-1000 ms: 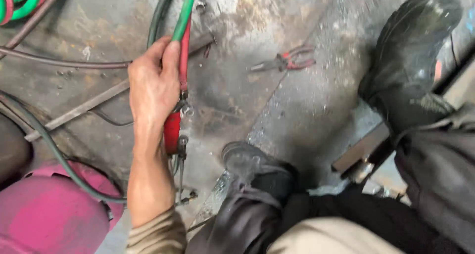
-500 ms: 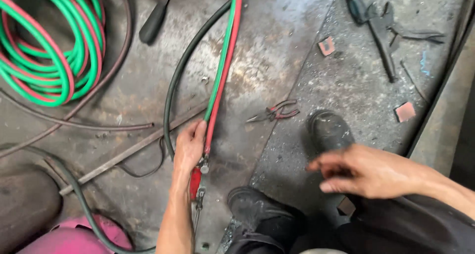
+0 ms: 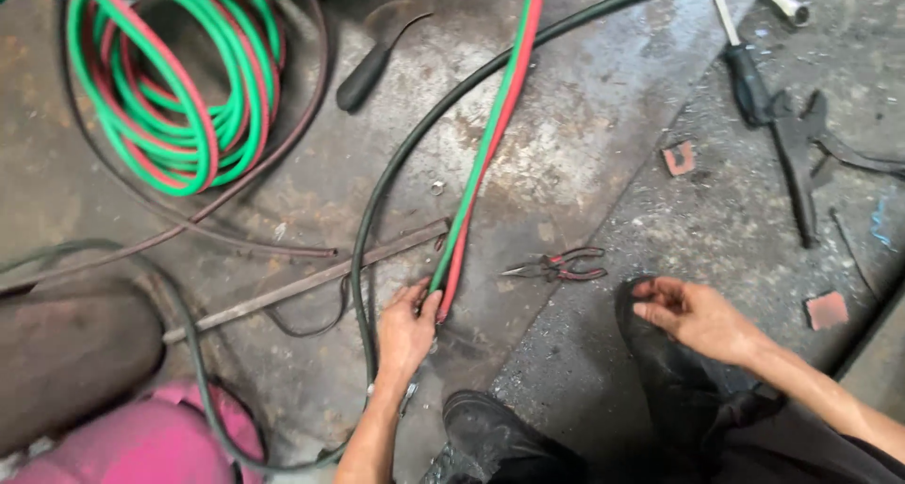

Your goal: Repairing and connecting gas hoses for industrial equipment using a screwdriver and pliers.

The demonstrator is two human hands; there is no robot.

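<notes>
The left hand [image 3: 405, 328] is gripping the lower end of the paired green and red hose [image 3: 485, 149], fingers wrapped around it near the bottom centre of the frame. The right hand [image 3: 698, 316] is hovering at the lower right, fingers loosely curled and holding nothing, near the small pliers [image 3: 558, 266] lying on the floor [image 3: 584, 145].

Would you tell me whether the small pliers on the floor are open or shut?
Shut: the pliers lie flat, tips together in one point, red handles only slightly apart, between both hands and untouched.
</notes>
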